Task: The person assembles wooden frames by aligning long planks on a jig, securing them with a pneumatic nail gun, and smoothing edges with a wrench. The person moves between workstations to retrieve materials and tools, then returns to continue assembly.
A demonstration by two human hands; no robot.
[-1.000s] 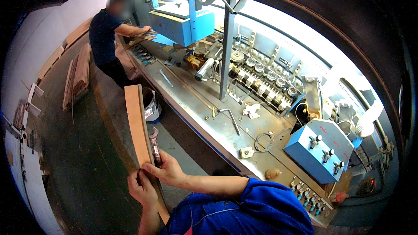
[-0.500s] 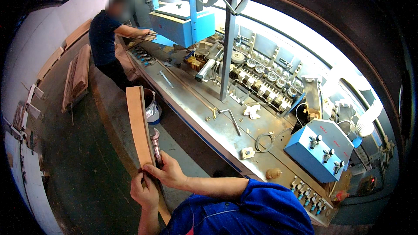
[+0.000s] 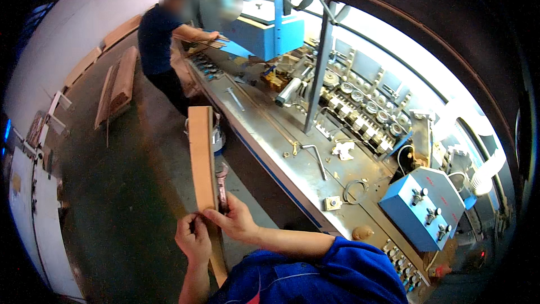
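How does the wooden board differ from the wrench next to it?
The wooden board is tan with a plain, squared far end; the wrench looks metallic and has a wider head. The board is clearly longer, running past the right hand toward the person, while the wrench's near end is hidden by that hand. Both point away from the person, side by side.

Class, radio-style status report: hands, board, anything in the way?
Left fingers at left edge of wooden board. Right fingers around wrench, thumb on board. Bucket beyond, partly behind board, clear of hands.
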